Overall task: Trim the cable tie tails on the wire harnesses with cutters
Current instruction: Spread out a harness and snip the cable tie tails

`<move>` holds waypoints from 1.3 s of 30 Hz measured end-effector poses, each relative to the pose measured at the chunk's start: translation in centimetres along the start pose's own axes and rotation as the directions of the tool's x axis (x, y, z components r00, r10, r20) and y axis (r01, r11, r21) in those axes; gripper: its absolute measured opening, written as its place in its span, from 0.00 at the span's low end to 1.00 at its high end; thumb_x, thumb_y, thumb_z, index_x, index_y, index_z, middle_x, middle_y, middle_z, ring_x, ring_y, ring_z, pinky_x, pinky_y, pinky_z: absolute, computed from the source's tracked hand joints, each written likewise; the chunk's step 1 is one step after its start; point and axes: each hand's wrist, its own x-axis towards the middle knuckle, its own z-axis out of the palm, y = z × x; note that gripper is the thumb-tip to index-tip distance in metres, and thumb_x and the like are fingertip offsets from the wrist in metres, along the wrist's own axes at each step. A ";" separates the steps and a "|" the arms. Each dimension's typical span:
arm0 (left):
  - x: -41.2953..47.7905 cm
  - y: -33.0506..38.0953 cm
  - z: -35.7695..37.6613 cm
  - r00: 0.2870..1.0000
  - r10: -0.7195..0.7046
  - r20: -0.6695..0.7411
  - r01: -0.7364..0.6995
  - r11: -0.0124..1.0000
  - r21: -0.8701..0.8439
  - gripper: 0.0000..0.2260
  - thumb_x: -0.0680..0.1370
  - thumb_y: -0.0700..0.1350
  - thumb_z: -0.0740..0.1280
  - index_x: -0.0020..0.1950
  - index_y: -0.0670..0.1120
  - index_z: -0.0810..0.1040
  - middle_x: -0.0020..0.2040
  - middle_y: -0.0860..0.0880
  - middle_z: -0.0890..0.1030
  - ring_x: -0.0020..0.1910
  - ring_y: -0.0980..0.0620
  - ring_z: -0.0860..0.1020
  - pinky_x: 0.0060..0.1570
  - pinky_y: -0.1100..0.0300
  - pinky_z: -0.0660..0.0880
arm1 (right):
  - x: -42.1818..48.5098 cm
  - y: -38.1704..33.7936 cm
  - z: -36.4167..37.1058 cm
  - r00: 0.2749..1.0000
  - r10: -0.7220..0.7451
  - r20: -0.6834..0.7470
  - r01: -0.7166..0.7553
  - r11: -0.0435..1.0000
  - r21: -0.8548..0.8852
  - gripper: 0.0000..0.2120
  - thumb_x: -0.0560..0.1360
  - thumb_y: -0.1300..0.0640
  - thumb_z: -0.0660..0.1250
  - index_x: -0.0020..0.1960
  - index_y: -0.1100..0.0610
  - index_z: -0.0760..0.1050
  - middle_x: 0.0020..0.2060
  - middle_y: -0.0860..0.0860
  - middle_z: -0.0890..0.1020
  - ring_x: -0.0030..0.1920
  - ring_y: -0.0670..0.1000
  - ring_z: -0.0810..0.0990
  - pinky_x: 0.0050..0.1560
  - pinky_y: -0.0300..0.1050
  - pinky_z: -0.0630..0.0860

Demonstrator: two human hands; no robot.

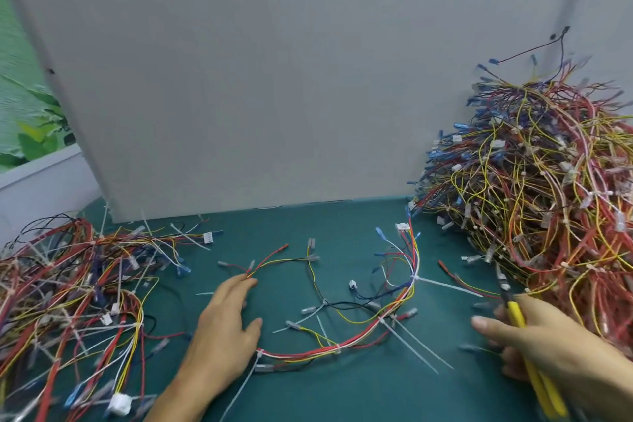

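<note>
- Wire harness [363,332]: one loose bundle of red, white, yellow and black wires, lying in a curve on the middle of the mat, between the two hands.
- Cable tie tails [411,349]: long, white and uncut, sticking out from the harness at several ties.
- Cutters [513,310]: yellow handles, dark head pointing away from the person, just right of the harness; head blurred.
- Right hand [548,343]: fingers curled round the cutters' handles, thumb stretched out to the left.
- Left hand [222,322]: flat, palm down, fingers straight; fingertips touch a red and yellow branch of the harness.
- Green mat [308,394]: work surface under everything.
- Tall heap of harnesses [548,181]: right side, against the panel.
- Lower heap of harnesses [68,284]: left side.
- Grey panel [274,79]: upright behind the mat.
</note>
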 end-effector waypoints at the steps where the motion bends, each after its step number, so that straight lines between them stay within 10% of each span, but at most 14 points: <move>1: 0.0 -0.1 -0.1 1.000 -0.011 -0.006 0.011 1.000 0.010 0.27 0.72 0.39 0.71 0.70 0.48 0.70 0.70 0.54 0.68 0.53 0.54 0.75 0.62 0.60 0.69 | -0.3 0.1 -0.2 1.000 -0.004 -0.027 0.003 0.999 -0.032 0.16 0.70 0.62 0.75 0.49 0.65 0.69 0.32 0.62 0.73 0.26 0.54 0.69 0.31 0.49 0.72; 6: -0.1 0.0 -0.3 0.994 -0.051 -0.094 0.058 0.996 0.070 0.26 0.74 0.49 0.71 0.70 0.50 0.69 0.71 0.55 0.67 0.63 0.50 0.74 0.64 0.49 0.69 | -1.7 -1.4 1.3 0.960 -0.253 -0.118 0.197 0.915 -0.352 0.16 0.72 0.47 0.72 0.42 0.58 0.73 0.30 0.56 0.79 0.30 0.55 0.77 0.37 0.51 0.75; 13: -0.1 0.3 -1.2 0.955 -0.236 -0.177 0.270 0.942 0.198 0.16 0.75 0.56 0.66 0.59 0.50 0.75 0.54 0.51 0.79 0.56 0.47 0.77 0.52 0.54 0.74 | 1.0 -5.5 6.9 0.941 -0.318 -0.114 0.274 0.917 -0.289 0.16 0.74 0.45 0.69 0.44 0.59 0.73 0.38 0.57 0.82 0.43 0.61 0.81 0.49 0.61 0.79; 22: 0.4 0.4 -2.2 0.921 -0.384 -0.065 0.369 0.914 -0.167 0.17 0.68 0.39 0.71 0.56 0.48 0.79 0.37 0.58 0.82 0.42 0.49 0.81 0.47 0.56 0.76 | 3.9 -4.3 9.6 0.953 -0.084 0.290 -0.025 0.936 0.352 0.05 0.76 0.69 0.65 0.44 0.62 0.72 0.29 0.58 0.78 0.26 0.53 0.76 0.30 0.45 0.78; 28: 0.3 1.4 -2.3 0.874 -0.469 0.125 0.466 0.739 -0.487 0.15 0.68 0.30 0.66 0.51 0.44 0.77 0.35 0.46 0.81 0.20 0.53 0.71 0.20 0.61 0.69 | 3.4 -3.2 8.7 0.962 -0.011 0.272 0.004 1.000 0.028 0.04 0.77 0.68 0.64 0.44 0.64 0.71 0.27 0.59 0.77 0.23 0.54 0.75 0.26 0.43 0.76; 39: -1.7 1.2 -2.8 0.905 -0.365 0.218 0.409 0.889 -0.206 0.08 0.68 0.36 0.73 0.41 0.49 0.81 0.25 0.55 0.78 0.26 0.55 0.72 0.32 0.62 0.66 | 2.8 -1.2 7.7 0.972 -0.231 0.048 0.232 0.899 -0.373 0.08 0.70 0.59 0.73 0.38 0.59 0.75 0.28 0.55 0.80 0.27 0.53 0.77 0.31 0.45 0.75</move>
